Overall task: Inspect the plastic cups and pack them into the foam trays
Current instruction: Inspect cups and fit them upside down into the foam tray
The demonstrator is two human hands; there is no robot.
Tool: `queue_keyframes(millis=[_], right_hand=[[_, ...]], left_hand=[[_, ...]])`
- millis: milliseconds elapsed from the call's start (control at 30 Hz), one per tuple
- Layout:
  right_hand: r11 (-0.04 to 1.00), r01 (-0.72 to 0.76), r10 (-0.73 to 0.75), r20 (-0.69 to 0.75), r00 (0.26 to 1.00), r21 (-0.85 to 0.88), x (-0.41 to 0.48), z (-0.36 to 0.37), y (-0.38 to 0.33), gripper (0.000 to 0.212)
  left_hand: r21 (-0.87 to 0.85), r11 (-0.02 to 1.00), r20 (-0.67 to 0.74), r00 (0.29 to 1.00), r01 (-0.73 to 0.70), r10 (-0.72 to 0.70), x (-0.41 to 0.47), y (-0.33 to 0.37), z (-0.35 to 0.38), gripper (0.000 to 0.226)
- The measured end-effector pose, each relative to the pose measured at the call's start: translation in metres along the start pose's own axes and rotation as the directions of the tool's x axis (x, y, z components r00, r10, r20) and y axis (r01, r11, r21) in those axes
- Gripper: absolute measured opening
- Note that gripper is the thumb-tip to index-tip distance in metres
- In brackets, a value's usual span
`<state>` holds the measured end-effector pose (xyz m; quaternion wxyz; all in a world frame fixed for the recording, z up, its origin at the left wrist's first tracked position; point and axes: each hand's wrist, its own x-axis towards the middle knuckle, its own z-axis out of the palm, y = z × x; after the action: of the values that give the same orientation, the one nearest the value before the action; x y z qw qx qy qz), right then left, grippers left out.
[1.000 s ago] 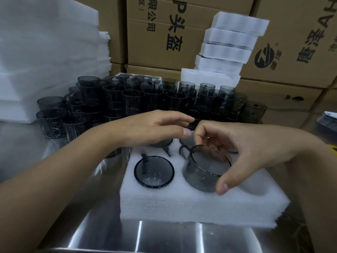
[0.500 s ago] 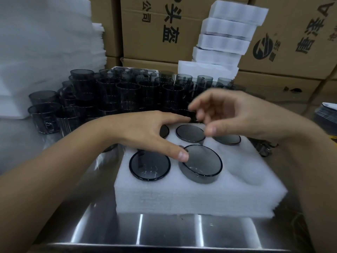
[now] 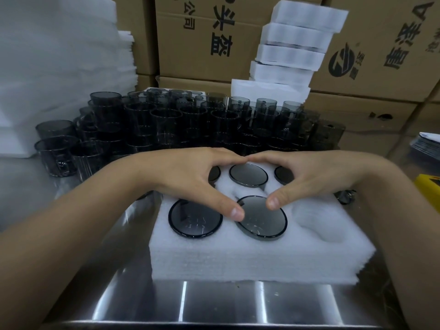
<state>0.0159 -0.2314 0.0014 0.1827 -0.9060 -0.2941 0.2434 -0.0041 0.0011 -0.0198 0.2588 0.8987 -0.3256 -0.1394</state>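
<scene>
A white foam tray lies on the steel table in front of me with several dark smoked plastic cups sunk in its pockets. The front middle cup sits slightly proud of the foam. My left hand and my right hand lie flat over the tray, fingertips meeting at the far side, both thumbs pressing on that cup's rim. The front left cup and the rear middle cup sit flush. The front right pocket holds nothing.
A dense crowd of loose smoked cups stands behind the tray. White foam sheets are piled at the left, stacked foam trays at the back right, cardboard boxes behind. A yellow object lies at the right edge.
The right hand let go of the cup it was lowering into the front middle pocket. Both hands then came down onto the tray, thumbs pressing on that cup.
</scene>
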Motion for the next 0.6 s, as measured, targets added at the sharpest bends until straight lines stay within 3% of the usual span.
queue_keyframes(millis=[233, 300, 367, 500, 533, 600], right_hand=[[1.000, -0.019, 0.019, -0.017, 1.000, -0.019, 0.004, 0.000, 0.003, 0.098], [0.999, -0.018, 0.016, -0.059, 0.998, -0.037, 0.002, 0.000, 0.001, 0.093], [1.000, -0.013, 0.016, -0.224, 0.974, 0.015, 0.000, -0.003, 0.001, 0.073], [0.977, 0.036, 0.115, -0.668, 0.735, 0.209, -0.004, -0.015, 0.015, 0.010], [0.982, -0.029, 0.154, -0.711, 0.686, 0.185, -0.006, -0.019, 0.020, 0.011], [0.968, -0.211, 0.242, -0.716, 0.655, 0.134, -0.013, -0.025, 0.030, 0.024]], left_hand=[[0.019, 1.000, 0.003, 1.000, -0.008, 0.008, 0.000, 0.000, 0.000, 0.069], [0.039, 0.999, -0.010, 1.000, -0.010, 0.011, 0.001, -0.001, 0.000, 0.082], [0.060, 0.998, -0.024, 1.000, 0.000, 0.002, 0.002, -0.003, 0.000, 0.104], [0.078, 0.997, -0.032, 0.999, 0.011, -0.008, 0.000, -0.003, 0.000, 0.114], [0.076, 0.997, -0.034, 0.999, 0.008, -0.005, -0.001, -0.002, 0.001, 0.113], [0.074, 0.997, -0.036, 0.999, 0.006, -0.003, -0.001, -0.002, 0.001, 0.113]])
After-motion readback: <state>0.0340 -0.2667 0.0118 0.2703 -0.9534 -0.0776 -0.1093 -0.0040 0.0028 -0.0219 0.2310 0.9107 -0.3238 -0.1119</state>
